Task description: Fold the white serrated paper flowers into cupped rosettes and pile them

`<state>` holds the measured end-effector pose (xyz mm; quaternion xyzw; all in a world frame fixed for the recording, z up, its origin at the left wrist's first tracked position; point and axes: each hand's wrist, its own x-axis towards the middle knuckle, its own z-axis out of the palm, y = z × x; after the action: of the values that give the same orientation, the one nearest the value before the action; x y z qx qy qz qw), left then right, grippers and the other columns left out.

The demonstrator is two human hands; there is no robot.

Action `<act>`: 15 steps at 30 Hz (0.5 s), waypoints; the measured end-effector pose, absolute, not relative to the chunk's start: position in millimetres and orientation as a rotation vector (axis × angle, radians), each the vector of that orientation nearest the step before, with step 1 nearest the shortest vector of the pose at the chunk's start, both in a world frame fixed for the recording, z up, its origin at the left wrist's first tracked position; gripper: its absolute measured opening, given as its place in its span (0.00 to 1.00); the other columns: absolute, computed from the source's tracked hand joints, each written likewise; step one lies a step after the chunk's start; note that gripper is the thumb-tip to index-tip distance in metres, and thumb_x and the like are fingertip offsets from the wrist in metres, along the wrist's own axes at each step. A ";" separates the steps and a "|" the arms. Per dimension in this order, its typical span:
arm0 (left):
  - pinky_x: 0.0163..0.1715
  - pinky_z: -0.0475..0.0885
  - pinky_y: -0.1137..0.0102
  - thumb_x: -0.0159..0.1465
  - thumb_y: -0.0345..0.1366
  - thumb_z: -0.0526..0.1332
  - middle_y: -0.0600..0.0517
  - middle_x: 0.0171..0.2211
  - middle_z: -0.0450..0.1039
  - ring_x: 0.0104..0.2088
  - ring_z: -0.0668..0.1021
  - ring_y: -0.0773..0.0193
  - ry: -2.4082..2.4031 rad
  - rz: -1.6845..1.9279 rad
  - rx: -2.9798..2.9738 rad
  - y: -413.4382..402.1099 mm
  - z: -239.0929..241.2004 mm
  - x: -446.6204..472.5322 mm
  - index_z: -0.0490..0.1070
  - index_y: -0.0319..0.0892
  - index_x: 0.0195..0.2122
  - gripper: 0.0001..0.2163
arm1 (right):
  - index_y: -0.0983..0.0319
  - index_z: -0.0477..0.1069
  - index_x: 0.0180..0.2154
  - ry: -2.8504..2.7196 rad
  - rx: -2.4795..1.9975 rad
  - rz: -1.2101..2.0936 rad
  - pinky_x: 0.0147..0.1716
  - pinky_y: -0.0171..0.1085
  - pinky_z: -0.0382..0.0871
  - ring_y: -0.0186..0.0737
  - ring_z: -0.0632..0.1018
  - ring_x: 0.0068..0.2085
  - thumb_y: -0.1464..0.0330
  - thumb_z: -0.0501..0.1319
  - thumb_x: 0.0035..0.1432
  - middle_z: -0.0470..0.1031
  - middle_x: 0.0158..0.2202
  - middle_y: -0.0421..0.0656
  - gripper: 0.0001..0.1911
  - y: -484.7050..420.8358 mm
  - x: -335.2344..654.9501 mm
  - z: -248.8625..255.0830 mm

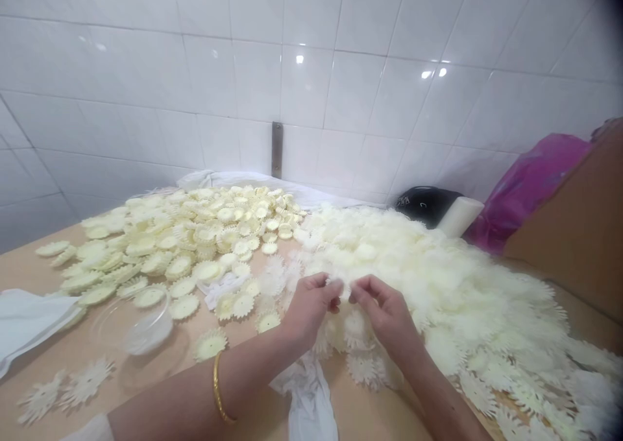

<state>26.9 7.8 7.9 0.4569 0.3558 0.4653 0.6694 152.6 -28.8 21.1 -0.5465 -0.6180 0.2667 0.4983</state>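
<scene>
My left hand [309, 308], below a gold bangle [219, 389], and my right hand [389, 311] are close together at the middle of the table. Both are closed in a pinch on a thin white flower-shaped piece [344, 289], mostly hidden by the fingers. Right behind and beside my right hand spreads a heap of thin whitish toothed flower cutouts [452, 285]. Off to the left lies a pile of thicker pale-yellow toothed discs [199, 227]. A few loose cutouts [365, 368] rest under my hands.
A clear plastic bowl [146, 337] with white contents stands left of my forearm. Crumpled white cloth [311, 402] lies in front, a white sheet [34, 324] at far left. A white roll [460, 217], black bag [423, 202], pink bag [535, 175] and cardboard box [574, 227] stand right.
</scene>
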 end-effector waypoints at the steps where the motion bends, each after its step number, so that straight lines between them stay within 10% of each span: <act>1: 0.25 0.60 0.72 0.49 0.37 0.63 0.57 0.19 0.58 0.21 0.64 0.72 0.802 1.055 1.049 8.4 7.5 26.7 0.62 0.39 0.20 0.11 | 0.62 0.64 0.24 -1.479 -1.331 0.625 0.28 0.33 0.60 0.35 0.68 0.27 0.61 0.54 0.54 0.67 0.22 0.39 0.12 -28.6 153.6 20.9; 15: 0.22 0.53 0.75 0.48 0.37 0.62 0.60 0.17 0.49 0.20 0.57 0.73 0.851 1.090 1.238 3.4 8.6 26.6 0.55 0.41 0.19 0.13 | 0.62 0.67 0.27 -1.485 -1.277 0.668 0.34 0.36 0.62 0.39 0.69 0.31 0.60 0.56 0.52 0.70 0.26 0.42 0.11 -29.5 156.5 25.2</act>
<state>26.6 3.4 8.6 0.5339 0.3672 0.4700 0.5994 156.5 -29.5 25.2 -0.5307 -0.6168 0.2774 0.5109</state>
